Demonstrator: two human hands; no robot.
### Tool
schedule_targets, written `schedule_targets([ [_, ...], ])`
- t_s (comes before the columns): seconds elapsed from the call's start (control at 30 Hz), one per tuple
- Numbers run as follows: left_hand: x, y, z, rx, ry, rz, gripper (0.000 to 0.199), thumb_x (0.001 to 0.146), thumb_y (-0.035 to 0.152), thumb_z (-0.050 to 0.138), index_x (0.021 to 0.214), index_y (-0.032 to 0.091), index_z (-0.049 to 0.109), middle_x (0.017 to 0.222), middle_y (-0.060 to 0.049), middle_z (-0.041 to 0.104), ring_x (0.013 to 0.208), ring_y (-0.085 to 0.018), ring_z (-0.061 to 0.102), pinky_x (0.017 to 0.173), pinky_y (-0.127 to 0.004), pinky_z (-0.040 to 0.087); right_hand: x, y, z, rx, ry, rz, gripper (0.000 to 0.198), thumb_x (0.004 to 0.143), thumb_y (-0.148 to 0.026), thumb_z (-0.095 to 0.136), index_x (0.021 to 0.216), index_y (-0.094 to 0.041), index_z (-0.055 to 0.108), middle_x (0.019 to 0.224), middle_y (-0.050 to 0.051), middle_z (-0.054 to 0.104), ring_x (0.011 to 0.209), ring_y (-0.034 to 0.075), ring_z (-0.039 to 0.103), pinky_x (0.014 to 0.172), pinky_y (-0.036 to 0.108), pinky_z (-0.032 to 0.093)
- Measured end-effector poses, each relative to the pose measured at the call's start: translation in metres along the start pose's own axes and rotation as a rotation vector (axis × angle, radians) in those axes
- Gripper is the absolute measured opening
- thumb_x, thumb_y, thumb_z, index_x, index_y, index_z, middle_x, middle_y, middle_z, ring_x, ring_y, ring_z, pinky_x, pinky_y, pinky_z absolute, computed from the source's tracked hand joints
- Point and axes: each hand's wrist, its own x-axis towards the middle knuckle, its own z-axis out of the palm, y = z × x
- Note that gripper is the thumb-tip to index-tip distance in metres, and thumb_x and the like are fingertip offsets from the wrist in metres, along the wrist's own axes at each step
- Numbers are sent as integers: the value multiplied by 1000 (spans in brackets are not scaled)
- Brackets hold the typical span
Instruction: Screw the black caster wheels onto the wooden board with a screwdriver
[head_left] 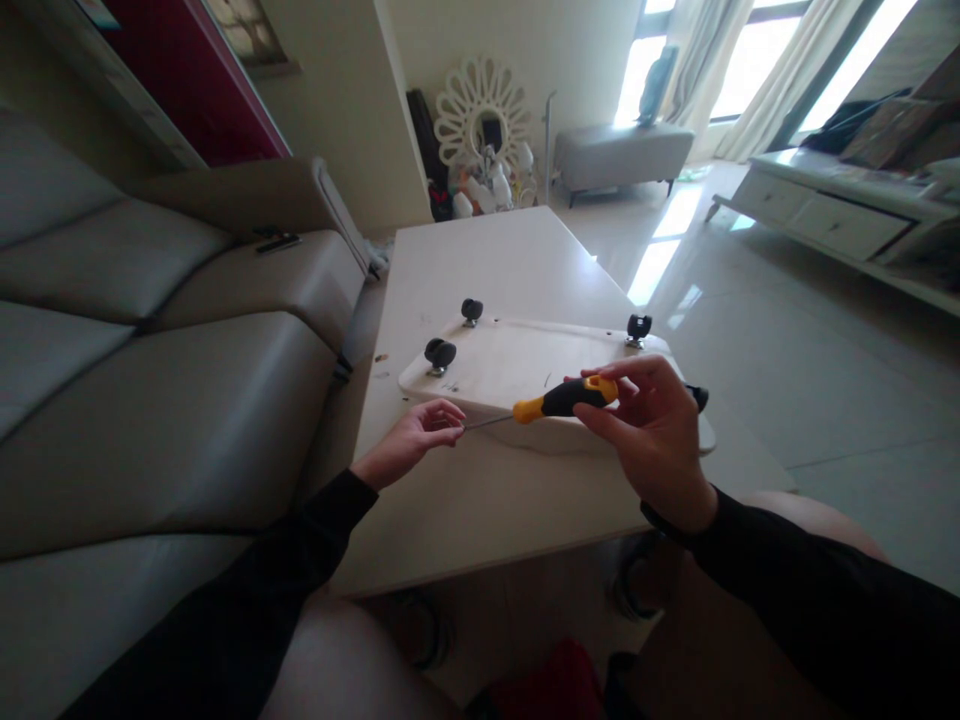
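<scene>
My right hand [656, 430] grips a screwdriver [566, 398] by its yellow and black handle, holding it almost level above the table. The thin metal shaft points left. At its tip, the fingers of my left hand [420, 432] are pinched together; whether a small part is also between them I cannot tell. Just beyond both hands lies a pale board [540, 360] with rounded corners. Black casters stand wheels-up on it: one at the far left [471, 310], one at the near left [439, 354], one at the far right [637, 328], and one partly hidden behind my right hand [699, 397].
The board rests on a white table [465, 255]. A grey sofa [187, 430] runs along the left, with a dark remote-like object [279, 243] on it. A bench [622, 158] and a low white cabinet [832, 215] stand farther off. My knees are at the table's near edge.
</scene>
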Motion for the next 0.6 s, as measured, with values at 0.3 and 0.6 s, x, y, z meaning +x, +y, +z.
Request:
schedule_targets([
  [0.3, 0, -4, -2, -50, 9, 5, 30, 78, 34, 84, 99, 19, 68, 90, 1, 63, 79, -12, 58, 76, -28, 50, 0, -1, 0, 8, 8, 8, 36, 69, -7, 85, 95, -26, 68, 97, -3, 74, 99, 18, 77, 84, 34, 69],
  [0.6, 2, -7, -4, -37, -5, 2, 29, 77, 33, 85, 98, 20, 70, 89, 1, 65, 79, -13, 60, 77, -29, 51, 0, -1, 0, 6, 7, -10, 36, 71, -5, 83, 95, -26, 68, 96, -4, 74, 99, 15, 76, 85, 30, 69],
])
